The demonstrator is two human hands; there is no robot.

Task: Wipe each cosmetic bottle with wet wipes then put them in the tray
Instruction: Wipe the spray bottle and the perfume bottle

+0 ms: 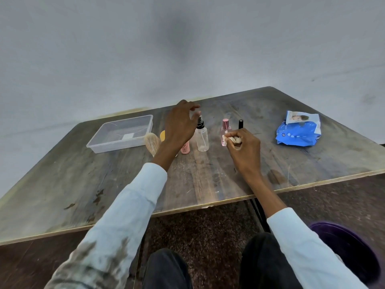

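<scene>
Two hands over the table (208, 180) right now. Left hand (179, 126) hovers above the clear spray bottle (202, 138), fingers (194, 116) loosely spread near its black pump top, holding nothing. Right hand (243, 147) has its fingers curled around a crumpled wet wipe (233, 139), just beside the pink-capped bottle (225, 130). Behind that hand stands a black-capped bottle (240, 124); a small pink bottle (185, 148) peeks out below the left wrist. Clear tray (98, 142) sits off to the left, blue wipes pack (299, 129) well to the right.
</scene>
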